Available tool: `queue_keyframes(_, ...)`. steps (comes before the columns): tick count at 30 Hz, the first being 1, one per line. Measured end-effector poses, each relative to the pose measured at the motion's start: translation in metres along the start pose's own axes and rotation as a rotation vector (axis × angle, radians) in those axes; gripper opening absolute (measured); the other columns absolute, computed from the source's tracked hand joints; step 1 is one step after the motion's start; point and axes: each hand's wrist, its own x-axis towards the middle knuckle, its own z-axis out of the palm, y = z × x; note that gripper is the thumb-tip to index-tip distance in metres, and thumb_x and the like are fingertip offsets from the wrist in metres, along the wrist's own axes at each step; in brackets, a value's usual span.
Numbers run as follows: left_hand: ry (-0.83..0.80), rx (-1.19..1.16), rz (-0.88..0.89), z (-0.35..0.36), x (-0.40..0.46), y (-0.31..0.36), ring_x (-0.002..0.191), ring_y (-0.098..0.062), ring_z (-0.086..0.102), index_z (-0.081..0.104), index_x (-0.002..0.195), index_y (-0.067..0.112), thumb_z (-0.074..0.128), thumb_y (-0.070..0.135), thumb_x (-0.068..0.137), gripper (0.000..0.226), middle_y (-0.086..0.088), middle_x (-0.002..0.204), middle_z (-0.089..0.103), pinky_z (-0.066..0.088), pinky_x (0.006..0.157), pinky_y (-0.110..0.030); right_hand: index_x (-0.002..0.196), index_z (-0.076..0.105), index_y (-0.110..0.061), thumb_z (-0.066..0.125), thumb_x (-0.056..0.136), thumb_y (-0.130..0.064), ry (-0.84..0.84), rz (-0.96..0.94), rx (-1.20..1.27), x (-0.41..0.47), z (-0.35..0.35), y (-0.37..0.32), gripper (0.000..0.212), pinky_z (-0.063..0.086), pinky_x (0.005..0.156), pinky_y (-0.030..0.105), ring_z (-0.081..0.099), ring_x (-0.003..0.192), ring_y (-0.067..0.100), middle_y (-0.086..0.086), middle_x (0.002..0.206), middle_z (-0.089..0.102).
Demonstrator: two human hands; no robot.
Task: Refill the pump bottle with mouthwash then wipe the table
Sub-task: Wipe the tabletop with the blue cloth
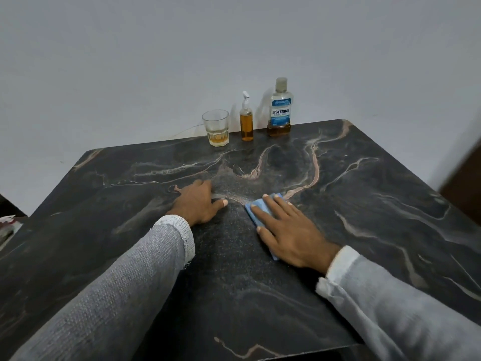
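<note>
Right hand lying flat, fingers spread, pressing folded blue cloth onto dark marbled table, frame centre; left hand resting beside it, fingers relaxed.

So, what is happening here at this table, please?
A person is wiping the dark marble-look table. The right hand presses flat on a folded blue cloth near the middle, while the left hand rests flat on the tabletop beside it. At the far edge stand a glass with a little amber liquid, the pump bottle mostly full of amber liquid, and the capped mouthwash bottle, nearly empty. So the refill looks done already.
</note>
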Motion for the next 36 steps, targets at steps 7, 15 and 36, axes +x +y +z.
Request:
queue_keyframes(7,-0.034,-0.038,0.054,-0.002,0.024,0.023,0.129,-0.031,0.046,0.040,0.140,0.013,0.065,0.055,0.083,0.075,-0.012,0.142,0.047,0.040,0.107,-0.049,0.155,0.012,-0.027,0.016,0.100,-0.050,0.025,0.235,-0.020,0.015,-0.010,0.087,0.060,0.007,0.120,0.042,0.006,0.149,0.028,0.011,0.162,0.009)
queue_keyframes(15,-0.058,0.027,0.128,0.004,0.037,0.018,0.127,-0.031,0.046,0.041,0.139,0.018,0.065,0.059,0.080,0.076,-0.011,0.140,0.046,0.039,0.107,-0.046,0.150,0.022,-0.025,0.024,0.098,-0.046,0.023,0.453,0.006,0.141,-0.017,0.138,0.056,0.010,0.119,0.050,0.012,0.146,0.038,0.017,0.159,0.014)
queue_keyframes(36,0.062,-0.214,0.061,-0.013,0.030,-0.043,0.119,-0.024,0.055,0.046,0.136,0.015,0.061,0.028,0.093,0.048,-0.006,0.136,0.052,0.043,0.103,-0.040,0.153,0.014,-0.029,0.021,0.098,-0.049,-0.084,0.245,-0.003,0.251,0.010,0.010,0.059,0.004,0.119,0.050,0.002,0.148,0.035,0.012,0.162,0.005)
